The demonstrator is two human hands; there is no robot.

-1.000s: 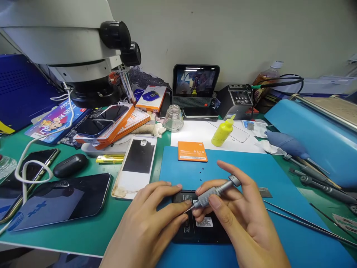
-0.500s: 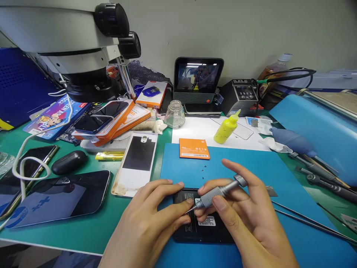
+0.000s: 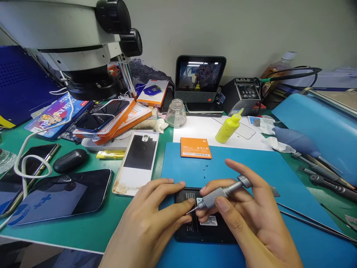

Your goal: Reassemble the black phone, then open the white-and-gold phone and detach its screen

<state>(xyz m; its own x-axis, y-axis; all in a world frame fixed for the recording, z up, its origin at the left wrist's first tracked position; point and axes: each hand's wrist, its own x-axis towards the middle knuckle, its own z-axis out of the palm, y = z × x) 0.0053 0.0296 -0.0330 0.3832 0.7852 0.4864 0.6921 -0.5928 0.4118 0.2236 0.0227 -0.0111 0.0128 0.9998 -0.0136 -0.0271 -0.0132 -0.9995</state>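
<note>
A black phone body (image 3: 195,234), its back cover off and white labels showing, lies on the blue mat under both hands. Over its left end my left hand (image 3: 152,216) is closed, gripping it, with forefinger and thumb beside the bit. My right hand (image 3: 245,216) is closed around a grey metal precision screwdriver (image 3: 214,197), forefinger and thumb on the knurled handle. The bit slants down left to the phone; its very end is partly hidden by my left fingers. Several tiny dark screws (image 3: 205,169) lie beyond the phone, near an orange battery (image 3: 196,148).
A white phone back cover (image 3: 142,175) and a dark phone (image 3: 61,197) lie left. Tweezers (image 3: 312,221) rest at right, and a yellow bottle (image 3: 228,128) stands behind the mat. A microscope (image 3: 80,48) overhangs the back left. Loose white cable (image 3: 25,141) crosses the left side.
The whole view has shifted slightly. Both hands and the screwdriver keep nearly the same pose against the phone; the handle may have turned a little.
</note>
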